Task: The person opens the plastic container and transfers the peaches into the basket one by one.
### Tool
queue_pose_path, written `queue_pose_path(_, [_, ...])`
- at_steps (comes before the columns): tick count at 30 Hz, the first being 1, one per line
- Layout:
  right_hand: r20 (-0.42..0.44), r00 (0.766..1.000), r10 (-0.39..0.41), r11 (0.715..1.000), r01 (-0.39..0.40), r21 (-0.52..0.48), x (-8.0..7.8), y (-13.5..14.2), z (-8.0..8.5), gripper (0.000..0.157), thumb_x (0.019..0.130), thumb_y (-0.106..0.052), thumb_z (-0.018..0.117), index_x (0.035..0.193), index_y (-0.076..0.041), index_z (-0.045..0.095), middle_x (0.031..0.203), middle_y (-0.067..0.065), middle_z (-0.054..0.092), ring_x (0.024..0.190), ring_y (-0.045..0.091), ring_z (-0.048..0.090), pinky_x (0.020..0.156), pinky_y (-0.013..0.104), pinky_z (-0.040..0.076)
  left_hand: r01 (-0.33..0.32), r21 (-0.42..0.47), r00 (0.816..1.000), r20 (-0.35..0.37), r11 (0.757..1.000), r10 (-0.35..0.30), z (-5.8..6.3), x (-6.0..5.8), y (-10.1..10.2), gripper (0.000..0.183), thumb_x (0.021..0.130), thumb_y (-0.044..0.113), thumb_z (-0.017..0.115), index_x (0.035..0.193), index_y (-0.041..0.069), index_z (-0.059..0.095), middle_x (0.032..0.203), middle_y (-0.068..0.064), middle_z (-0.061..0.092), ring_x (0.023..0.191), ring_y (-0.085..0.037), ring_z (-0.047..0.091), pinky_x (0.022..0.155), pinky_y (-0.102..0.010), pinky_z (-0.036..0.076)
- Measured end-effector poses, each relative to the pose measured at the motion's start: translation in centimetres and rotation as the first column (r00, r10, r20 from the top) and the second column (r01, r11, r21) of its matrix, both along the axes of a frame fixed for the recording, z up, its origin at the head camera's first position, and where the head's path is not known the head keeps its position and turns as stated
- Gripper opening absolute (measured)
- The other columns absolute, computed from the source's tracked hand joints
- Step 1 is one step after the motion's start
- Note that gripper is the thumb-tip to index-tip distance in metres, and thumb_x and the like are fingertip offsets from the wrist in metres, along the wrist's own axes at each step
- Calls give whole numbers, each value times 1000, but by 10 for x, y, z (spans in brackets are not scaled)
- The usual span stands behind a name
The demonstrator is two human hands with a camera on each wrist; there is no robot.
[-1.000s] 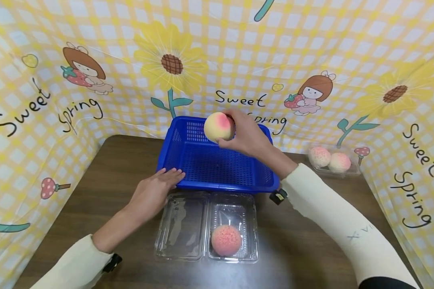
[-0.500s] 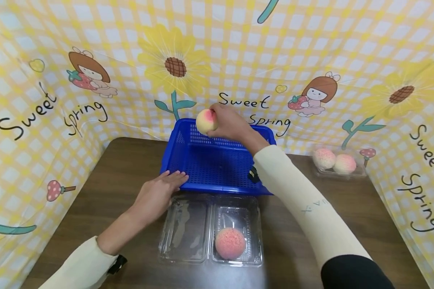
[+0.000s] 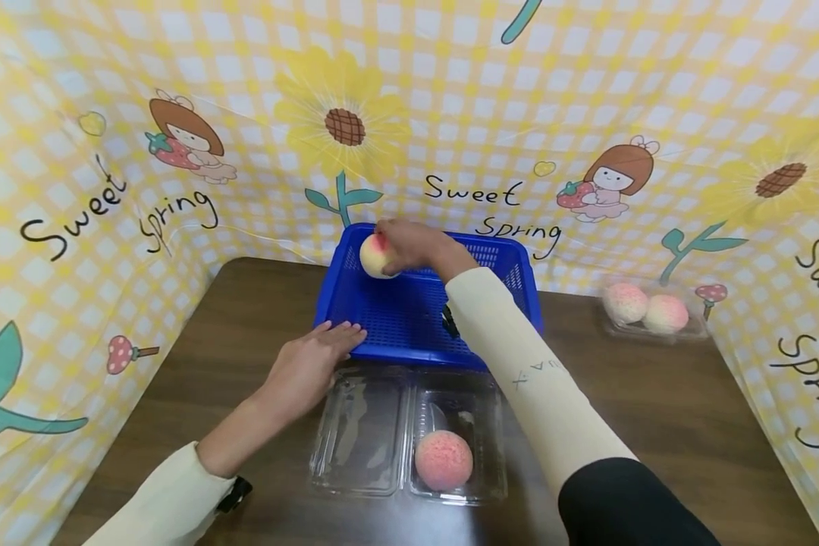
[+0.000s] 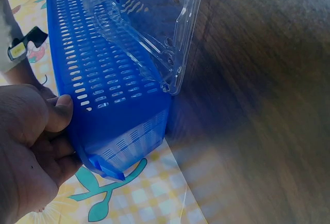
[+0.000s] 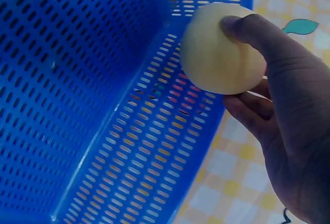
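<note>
My right hand (image 3: 412,246) holds a pale yellow peach (image 3: 374,259) with a pink blush, inside the back left part of the blue plastic basket (image 3: 409,355). In the right wrist view the thumb presses on the peach (image 5: 211,53) and the fingers curl behind it, close to the slotted wall. At the basket's front left corner, my left hand (image 3: 309,365) grips the rim; the left wrist view has its thumb (image 4: 63,111) against the outer wall and the fingers past the edge. No other fruit shows in the basket.
A clear hinged clamshell box (image 3: 362,440) lies open before the basket, with a pinker peach (image 3: 444,461) in its right half. At the back right of the wooden table (image 3: 246,303) stands another clear box (image 3: 689,327) with two peaches. Patterned cloth (image 3: 464,91) rises behind and at both sides.
My right hand has carried the peach leftward across the basket and then lowered it between its walls. The left hand has stayed on the rim, while the head view shifted slightly.
</note>
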State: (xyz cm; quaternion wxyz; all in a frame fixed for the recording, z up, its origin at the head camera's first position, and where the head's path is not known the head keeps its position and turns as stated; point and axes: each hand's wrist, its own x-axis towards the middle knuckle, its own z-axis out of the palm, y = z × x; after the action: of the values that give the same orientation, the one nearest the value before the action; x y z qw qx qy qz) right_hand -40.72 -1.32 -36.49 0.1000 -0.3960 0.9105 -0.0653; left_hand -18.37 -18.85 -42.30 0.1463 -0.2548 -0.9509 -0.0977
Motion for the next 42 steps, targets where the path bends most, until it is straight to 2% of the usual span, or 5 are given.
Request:
queue_pose_path(7, [75,997,0,999,-3,38,-6,-7,-18,65,82,-35,75,134,-9,48,124,5,56,110,19,51,96,33,46,-4,-11,1000,-17,1000,4,-3,3,1,49,82,-12,62,126,10,65,129,-8,63,122,-22,58,107,-41,44])
queue_pose_path(15, [118,992,-34,996,24,88,-5,-11,-30,73,85,-34,72,143,-8,37,141,9,46,125,20,45,108,36,40,3,-3,1000,-23,1000,-4,0,3,3,49,82,-12,62,125,11,65,129,-7,63,122,-22,59,107,-41,44])
queue_pose_path(24, [74,997,-26,997,20,81,-3,-7,-38,67,84,-31,74,136,-5,41,135,11,46,123,22,46,107,36,40,11,-3,999,-31,1000,-11,0,-1,8,49,81,-11,62,125,11,66,128,-7,64,122,-22,59,107,-41,44])
queue_pose_path(32, [44,998,-47,998,46,38,-1,-10,-42,61,81,-32,76,129,-11,45,128,7,47,116,20,46,101,35,44,-10,-13,1000,-5,1000,10,2,0,5,48,84,-9,61,126,13,65,129,-6,63,123,-21,58,108,-40,44])
queue_pose_path(42, [13,997,-78,992,77,99,4,-20,-39,73,81,-34,76,140,-10,40,142,10,42,132,25,39,111,39,38,-19,-19,1000,-13,1000,19,2,2,1,46,84,-8,62,126,12,65,129,-7,63,122,-21,59,107,-40,44])
